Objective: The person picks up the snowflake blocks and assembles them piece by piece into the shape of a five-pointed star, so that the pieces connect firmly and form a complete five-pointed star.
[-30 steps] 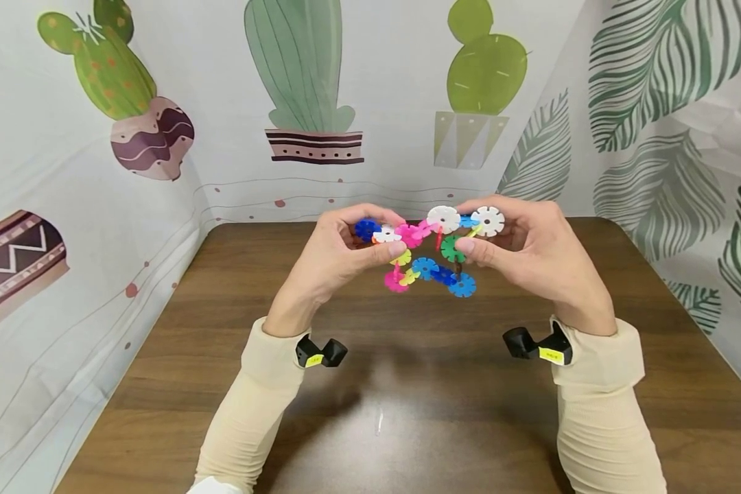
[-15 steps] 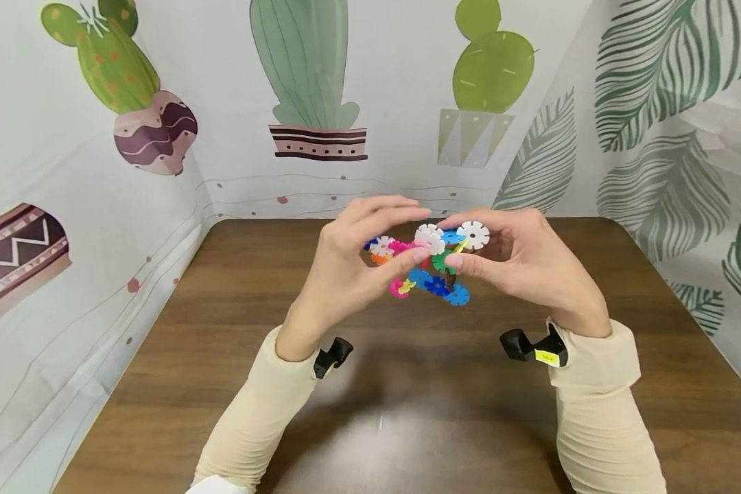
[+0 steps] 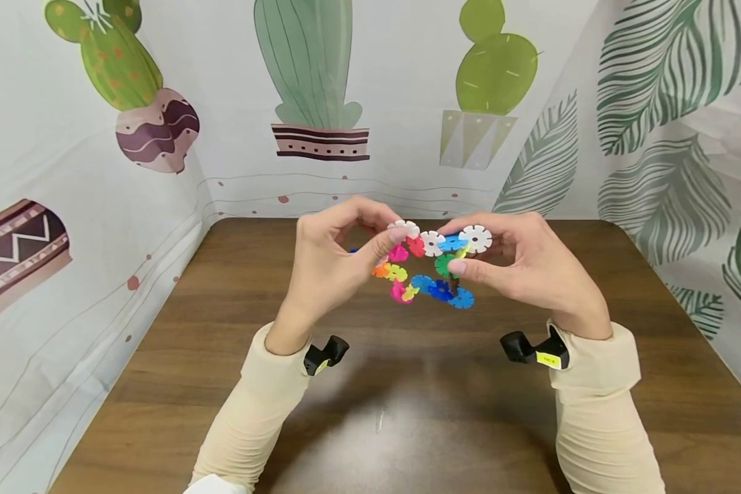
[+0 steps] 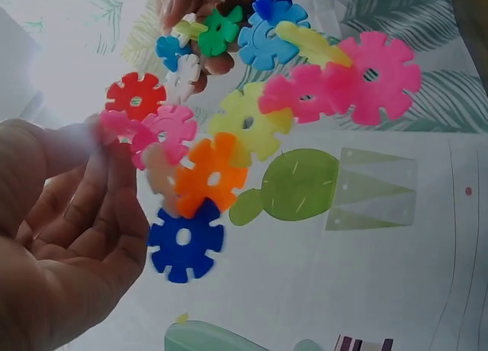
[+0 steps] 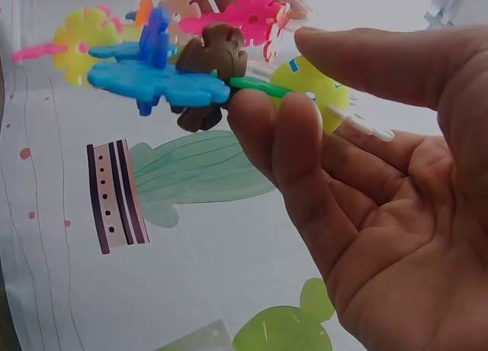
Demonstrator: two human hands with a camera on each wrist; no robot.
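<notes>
Both hands hold up a joined chain of notched plastic snowflake discs [image 3: 441, 290] in many colours above the table. The left hand [image 3: 330, 264] pinches a pale disc [image 3: 404, 226] between thumb and fingers, beside a red disc [image 3: 415, 245]. In the left wrist view, an orange disc [image 4: 213, 175] and a dark blue disc [image 4: 185, 240] hang off the chain near that hand. The right hand [image 3: 525, 264] grips the chain's other side with thumb and fingers, at the green disc [image 3: 443, 265]. In the right wrist view, a brown disc [image 5: 213, 53] and a light blue disc [image 5: 156, 84] jut out past its fingertips.
A brown wooden table [image 3: 444, 425] lies under the hands. Behind it and at the sides hangs a white cloth [image 3: 395, 103] printed with cacti and leaves. A black wrist camera [image 3: 327, 355] sits on each wrist.
The left hand has let go of the chain's left part, reached right with straighter fingers, then pinched the pale disc and drawn back left. The right hand keeps its grip, slightly lower.
</notes>
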